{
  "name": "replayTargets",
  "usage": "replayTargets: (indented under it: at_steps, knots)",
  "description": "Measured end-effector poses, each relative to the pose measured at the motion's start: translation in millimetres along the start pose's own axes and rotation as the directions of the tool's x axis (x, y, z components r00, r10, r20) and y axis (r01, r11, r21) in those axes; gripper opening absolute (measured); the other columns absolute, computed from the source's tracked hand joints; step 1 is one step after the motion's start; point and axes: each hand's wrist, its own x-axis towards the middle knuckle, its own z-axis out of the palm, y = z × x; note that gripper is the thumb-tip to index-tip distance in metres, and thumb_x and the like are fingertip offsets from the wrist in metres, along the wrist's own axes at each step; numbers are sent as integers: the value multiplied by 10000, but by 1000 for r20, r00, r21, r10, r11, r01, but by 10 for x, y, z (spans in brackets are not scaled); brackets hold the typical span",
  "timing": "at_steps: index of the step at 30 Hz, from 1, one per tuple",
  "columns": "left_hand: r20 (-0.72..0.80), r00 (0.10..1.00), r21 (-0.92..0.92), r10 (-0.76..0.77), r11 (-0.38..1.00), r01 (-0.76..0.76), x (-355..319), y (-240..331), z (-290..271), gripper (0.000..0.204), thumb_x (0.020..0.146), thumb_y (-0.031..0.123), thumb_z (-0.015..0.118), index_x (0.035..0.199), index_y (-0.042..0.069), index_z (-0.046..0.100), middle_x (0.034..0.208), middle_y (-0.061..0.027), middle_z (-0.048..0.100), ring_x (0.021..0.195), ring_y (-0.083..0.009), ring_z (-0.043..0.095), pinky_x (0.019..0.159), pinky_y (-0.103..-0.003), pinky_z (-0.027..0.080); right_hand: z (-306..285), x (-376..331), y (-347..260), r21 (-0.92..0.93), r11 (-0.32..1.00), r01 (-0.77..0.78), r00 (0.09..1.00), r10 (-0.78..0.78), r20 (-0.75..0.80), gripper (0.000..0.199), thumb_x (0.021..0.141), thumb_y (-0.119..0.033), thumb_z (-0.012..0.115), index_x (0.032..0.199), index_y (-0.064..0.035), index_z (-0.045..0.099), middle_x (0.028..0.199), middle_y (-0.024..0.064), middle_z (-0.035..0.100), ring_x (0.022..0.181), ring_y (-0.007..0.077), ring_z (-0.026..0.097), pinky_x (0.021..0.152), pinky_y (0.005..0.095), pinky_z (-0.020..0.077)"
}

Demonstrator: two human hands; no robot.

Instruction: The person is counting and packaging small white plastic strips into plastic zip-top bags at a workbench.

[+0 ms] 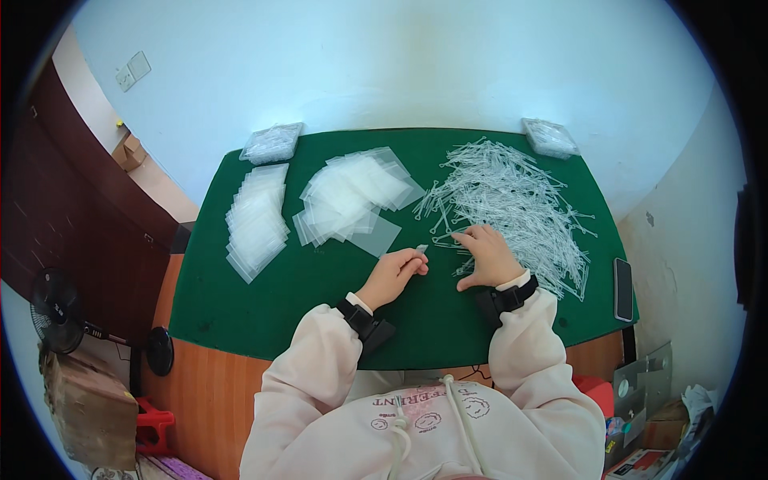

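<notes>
Left hand (398, 276) has a small clear piece (422, 250) pinched; right hand (490, 258) is spread wide by the clear stick pile (512, 192) on the green table (248, 320). Looks like the picking bit, so kinda calls for a neat fingertip pinch.

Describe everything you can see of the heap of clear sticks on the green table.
The heap of clear sticks spreads loosely over the right side of the green tabletop. Its thin, plastic-looking pieces lie tangled at many angles, several showing small ringed ends; strays jut from its edges. The person's right hand is at its near-left edge; whether the fingers grip any stick is unclear.
</notes>
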Motion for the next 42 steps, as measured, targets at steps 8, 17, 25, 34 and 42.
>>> replayTargets:
  at_steps: [8, 17, 25, 34, 42]
  knots:
    - [-18, 1000, -7, -6, 1000, 6, 8, -25, 15, 155, 897, 81, 459, 930, -34, 557, 808, -77, 623, 761, -138, 605, 713, -252, 480, 226, 12, 340, -146, 983, -110, 994, 105, -41, 201, 587, -115, 706, 775, -85, 641, 758, 52, 560, 830, 264, 507, 712, 357, 420]
    - [-56, 998, -84, -18, 996, 13, 2, -53, 28, 166, 910, 79, 447, 952, -49, 544, 812, -85, 614, 762, -143, 605, 716, -248, 486, 269, 119, 180, 87, 991, -106, 966, 123, -226, 36, 678, -52, 615, 701, -54, 588, 665, 72, 545, 666, 251, 531, 605, 350, 430]
    - [-67, 998, -96, -10, 995, 4, 3, -57, 8, 172, 912, 79, 443, 962, -55, 538, 829, -90, 618, 771, -144, 608, 720, -250, 487, 265, 158, -44, 480, 867, -134, 940, 264, -215, 119, 770, -30, 567, 888, -26, 573, 675, 64, 563, 590, 178, 557, 523, 280, 424]
    - [-19, 1000, -66, -5, 998, 4, -17, 3, 12, 179, 919, 92, 430, 987, -33, 538, 864, -88, 626, 808, -138, 611, 736, -250, 482, 299, 115, -328, 787, 606, -111, 991, 128, 41, 84, 824, -30, 536, 897, 1, 562, 727, 71, 616, 603, 125, 598, 563, 228, 467]
    - [158, 987, -322, -27, 943, 77, -16, -1, 16, 209, 934, 134, 419, 1039, -18, 518, 924, -91, 621, 849, -153, 615, 742, -257, 481, 352, 115, -289, 835, 551, -3, 978, 175, -112, 88, 817, 13, 542, 895, 11, 582, 785, 66, 595, 628, 116, 589, 566, 214, 461]
